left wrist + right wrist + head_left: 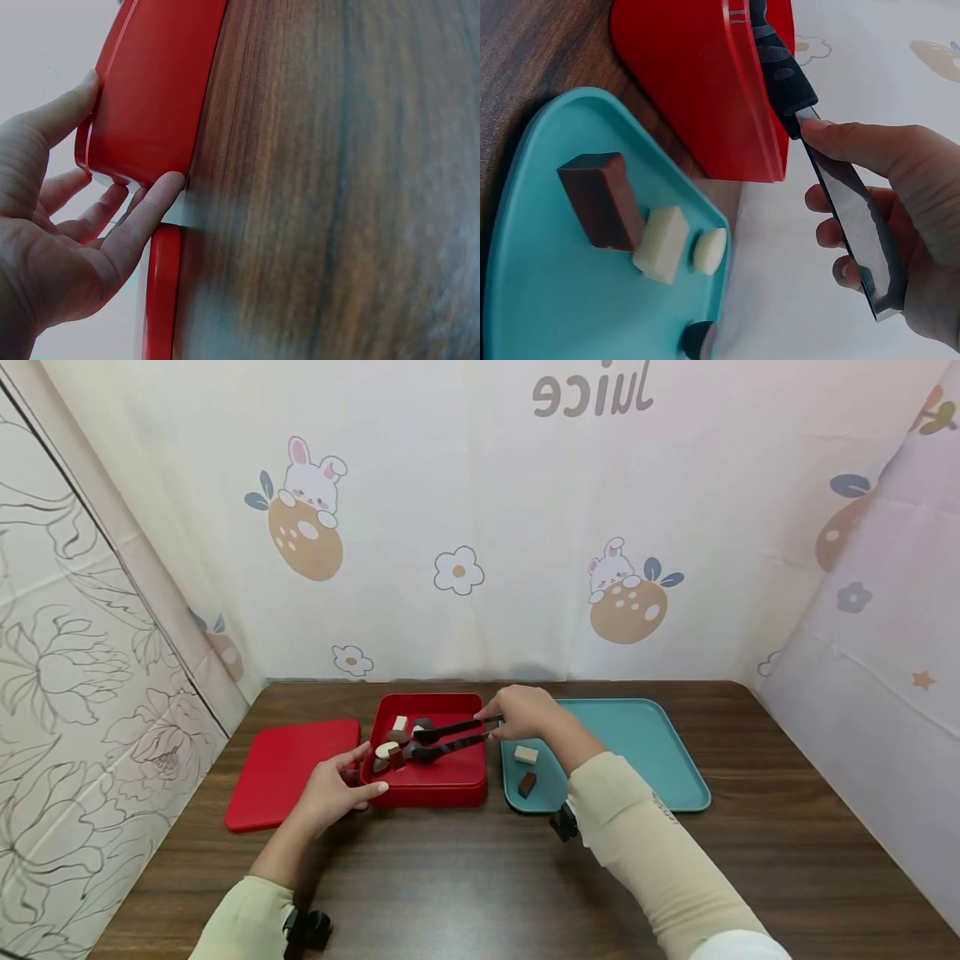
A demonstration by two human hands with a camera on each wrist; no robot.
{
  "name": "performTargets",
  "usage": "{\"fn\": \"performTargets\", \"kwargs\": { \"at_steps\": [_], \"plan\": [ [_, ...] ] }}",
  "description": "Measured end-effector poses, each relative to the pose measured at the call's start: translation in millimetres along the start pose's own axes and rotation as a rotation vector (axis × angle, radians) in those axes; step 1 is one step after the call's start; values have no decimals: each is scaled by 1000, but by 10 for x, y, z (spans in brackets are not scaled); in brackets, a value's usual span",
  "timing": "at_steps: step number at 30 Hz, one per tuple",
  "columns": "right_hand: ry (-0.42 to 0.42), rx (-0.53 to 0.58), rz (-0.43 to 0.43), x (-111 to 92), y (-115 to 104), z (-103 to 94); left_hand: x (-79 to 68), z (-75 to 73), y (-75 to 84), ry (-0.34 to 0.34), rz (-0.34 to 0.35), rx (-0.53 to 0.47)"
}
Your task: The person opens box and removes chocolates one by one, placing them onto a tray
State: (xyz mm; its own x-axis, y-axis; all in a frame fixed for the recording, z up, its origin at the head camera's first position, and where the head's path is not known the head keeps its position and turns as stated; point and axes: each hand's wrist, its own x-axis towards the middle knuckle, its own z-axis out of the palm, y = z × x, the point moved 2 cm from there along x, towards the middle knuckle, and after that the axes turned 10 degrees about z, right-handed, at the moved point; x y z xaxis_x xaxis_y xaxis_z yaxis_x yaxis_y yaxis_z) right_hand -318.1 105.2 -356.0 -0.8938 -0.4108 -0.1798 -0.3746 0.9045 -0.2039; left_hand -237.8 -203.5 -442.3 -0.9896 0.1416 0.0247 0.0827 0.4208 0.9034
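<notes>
My right hand (522, 710) holds a pair of metal tongs (847, 196) with black ends, reaching over the right wall of a red box (429, 797). Inside the box, the tips are among brown and white chocolates (387, 750), on their right side; whether they grip a piece, I cannot tell. My left hand (327, 789) holds the box's front left corner, thumb against the front and fingers along the left side. To the right lies a teal tray (637, 735), bearing a white block (526, 755) and a dark brown block (527, 784).
A flat red lid (288, 772) lies left of the box on the brown wooden table (450, 885). In the right wrist view, a small round white piece (709, 250) and a dark piece (698, 340) also sit on the tray. A printed curtain (465, 485) hangs behind.
</notes>
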Motion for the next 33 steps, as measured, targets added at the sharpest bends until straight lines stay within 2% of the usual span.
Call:
{"fn": "performTargets", "kwargs": {
  "at_steps": [13, 26, 33],
  "plan": [
    [-54, 149, -27, 118, 106, 124, -9, -10, -25, 9, 14, -5],
    [-45, 219, -66, 126, 197, 152, -13, -1, -4, 1, 34, -5],
    [-29, 257, -122, 93, 242, 156, -13, 0, -25, 5, 24, -3]
  ]
}}
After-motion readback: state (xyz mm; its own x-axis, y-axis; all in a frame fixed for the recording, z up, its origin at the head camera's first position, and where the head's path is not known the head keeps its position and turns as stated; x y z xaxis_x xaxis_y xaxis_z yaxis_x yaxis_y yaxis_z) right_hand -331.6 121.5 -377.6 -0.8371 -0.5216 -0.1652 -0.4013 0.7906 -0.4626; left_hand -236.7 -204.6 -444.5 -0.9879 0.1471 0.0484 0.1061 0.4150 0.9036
